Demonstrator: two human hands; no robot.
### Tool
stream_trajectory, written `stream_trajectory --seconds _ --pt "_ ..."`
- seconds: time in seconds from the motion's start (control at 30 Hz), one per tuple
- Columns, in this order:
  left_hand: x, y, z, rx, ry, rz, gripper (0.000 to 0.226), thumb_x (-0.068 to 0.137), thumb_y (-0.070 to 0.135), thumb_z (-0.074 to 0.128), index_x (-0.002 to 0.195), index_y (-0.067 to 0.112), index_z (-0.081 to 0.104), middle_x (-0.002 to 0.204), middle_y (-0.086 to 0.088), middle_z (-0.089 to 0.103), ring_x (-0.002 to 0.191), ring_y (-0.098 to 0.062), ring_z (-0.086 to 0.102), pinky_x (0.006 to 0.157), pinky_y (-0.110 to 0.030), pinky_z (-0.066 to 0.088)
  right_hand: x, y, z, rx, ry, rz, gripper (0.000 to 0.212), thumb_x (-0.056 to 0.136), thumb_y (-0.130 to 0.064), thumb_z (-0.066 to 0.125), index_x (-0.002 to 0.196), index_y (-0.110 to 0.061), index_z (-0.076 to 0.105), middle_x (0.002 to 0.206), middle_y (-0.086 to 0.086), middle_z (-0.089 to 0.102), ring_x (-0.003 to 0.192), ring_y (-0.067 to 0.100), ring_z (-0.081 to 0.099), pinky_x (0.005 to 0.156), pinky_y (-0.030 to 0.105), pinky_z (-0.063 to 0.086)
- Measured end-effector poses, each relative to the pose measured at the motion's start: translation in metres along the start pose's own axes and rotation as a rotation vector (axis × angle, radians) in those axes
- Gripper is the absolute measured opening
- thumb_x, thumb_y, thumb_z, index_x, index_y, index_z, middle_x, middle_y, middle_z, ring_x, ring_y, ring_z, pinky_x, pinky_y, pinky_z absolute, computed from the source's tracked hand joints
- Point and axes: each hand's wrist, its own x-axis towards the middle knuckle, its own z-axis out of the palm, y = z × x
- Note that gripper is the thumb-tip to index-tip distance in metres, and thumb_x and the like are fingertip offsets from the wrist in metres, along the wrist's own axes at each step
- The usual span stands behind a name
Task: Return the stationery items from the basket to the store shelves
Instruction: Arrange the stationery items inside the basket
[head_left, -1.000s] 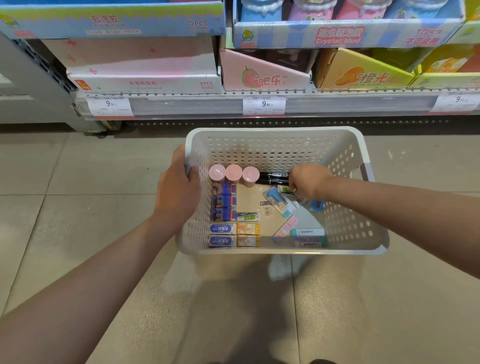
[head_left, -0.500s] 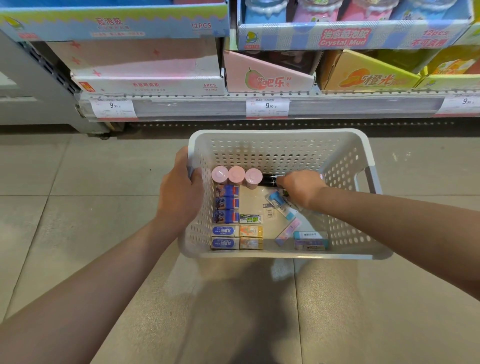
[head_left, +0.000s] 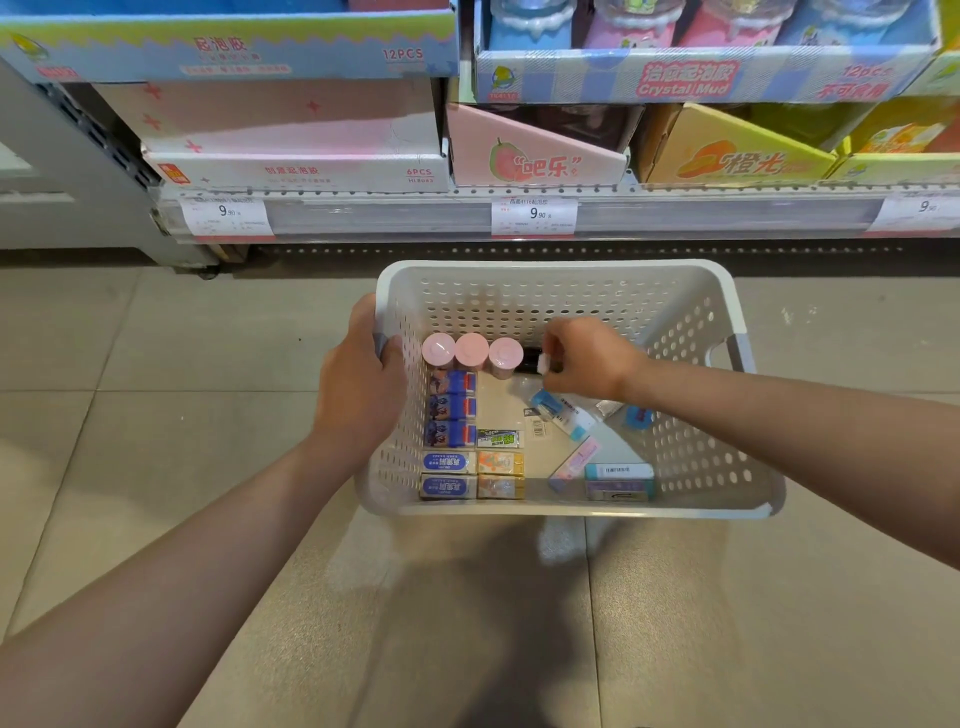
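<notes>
Small white-capped item (head_left: 544, 362), centre frame, pinched by right hand (head_left: 587, 358) over basket (head_left: 550, 273) gripped by left hand (head_left: 358, 389); slip risked through shallow fingertip hold

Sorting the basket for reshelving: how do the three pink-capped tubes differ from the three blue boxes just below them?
The pink-capped tubes are round and stand upright, caps facing the camera; the blue boxes are rectangular and lie flat. The tubes are plain pale pink, while the boxes are dark blue with red ends and printed pictures. The tubes line up side by side, the boxes in a column. Both sets sit in threes by the basket wall nearest the left hand.
</notes>
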Motion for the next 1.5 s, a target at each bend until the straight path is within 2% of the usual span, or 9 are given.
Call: stream_trajectory --seconds 0.1,0.2,0.3,0.37,0.43,0.53,1.0,1.2,1.5 --pt "0.0 -0.001 0.001 0.001 -0.001 -0.001 0.037 0.099 0.018 0.036 0.135 0.021 0.034 0.101 0.005 0.051 0.087 -0.016 0.054 0.073 -0.028 0.041 -0.002 -0.011 -0.001 0.162 -0.017 -0.006 0.025 0.082 -0.019 0.065 0.102 -0.009 0.053 0.078 0.001 0.058 0.071 0.02 0.055 0.066 0.032 0.047" --pt "0.001 -0.002 0.001 0.011 0.006 0.0 0.037 0.099 0.018 0.037 0.136 0.021 0.034 0.102 0.006 0.05 0.087 -0.016 0.054 0.074 -0.028 0.042 0.0 -0.018 0.007 0.18 -0.061 0.044 0.02 0.086 -0.028 0.064 0.081 -0.012 0.053 0.079 0.005 0.058 0.075 0.02 0.053 0.066 0.029 0.04" --pt "0.002 -0.003 0.002 0.016 0.007 -0.008 0.038 0.099 0.019 0.037 0.137 0.022 0.033 0.102 0.007 0.05 0.087 -0.016 0.053 0.074 -0.028 0.042 0.005 -0.024 0.014 0.269 -0.112 0.167 0.029 0.085 -0.025 0.068 0.067 -0.017 0.047 0.087 0.012 0.069 0.082 0.022 0.064 0.077 0.032 0.051" --pt "0.002 -0.003 0.002 0.014 0.005 -0.008 0.038 0.099 0.019 0.037 0.137 0.022 0.033 0.103 0.007 0.05 0.088 -0.015 0.053 0.073 -0.028 0.042 0.008 -0.028 0.018 0.303 -0.155 0.207 0.02 0.085 -0.02 0.068 0.071 -0.014 0.055 0.095 0.014 0.072 0.085 0.022 0.069 0.083 0.034 0.055" --pt "0.001 -0.002 0.002 0.012 0.008 -0.004 0.038 0.099 0.018 0.037 0.137 0.022 0.034 0.103 0.008 0.049 0.088 -0.014 0.053 0.073 -0.027 0.042 0.01 -0.032 0.023 0.228 -0.191 0.196 0.009 0.087 -0.014 0.065 0.089 -0.006 0.066 0.102 0.015 0.071 0.086 0.022 0.069 0.08 0.032 0.056" --pt "0.001 -0.002 0.002 0.015 0.009 -0.008 0.038 0.1 0.019 0.037 0.137 0.022 0.033 0.105 0.009 0.048 0.088 -0.013 0.052 0.074 -0.027 0.042 0.01 -0.036 0.03 0.035 -0.108 0.146 0.022 0.09 -0.012 0.057 0.108 -0.002 0.065 0.109 0.015 0.067 0.095 0.029 0.065 0.084 0.036 0.053" --pt "0.001 -0.001 0.0 0.009 -0.003 -0.016 0.039 0.099 0.017 0.036 0.138 0.021 0.032 0.098 0.005 0.051 0.084 -0.016 0.051 0.073 -0.028 0.038 0.0 -0.038 0.056 -0.145 -0.136 0.106 0.019 0.087 -0.01 0.056 0.101 0.003 0.061 0.104 0.019 0.066 0.097 0.031 0.062 0.067 0.028 0.042" --pt "0.0 0.001 0.001 0.025 0.002 -0.011 0.04 0.099 0.018 0.036 0.139 0.02 0.031 0.098 0.004 0.05 0.084 -0.015 0.051 0.074 -0.027 0.041 -0.004 -0.041 0.06 -0.197 -0.169 0.067 0.032 0.086 -0.016 0.063 0.115 -0.004 0.056 0.117 0.016 0.059 0.109 0.029 0.056 0.083 0.031 0.046" --pt "0.0 0.002 0.0 0.014 0.01 -0.007 0.039 0.099 0.018 0.036 0.138 0.021 0.032 0.103 0.007 0.049 0.089 -0.013 0.051 0.075 -0.027 0.041 -0.006 -0.041 0.069 -0.213 -0.156 0.065 0.032 0.085 -0.009 0.061 0.116 -0.007 0.056 0.114 0.016 0.057 0.102 0.031 0.059 0.076 0.031 0.045"
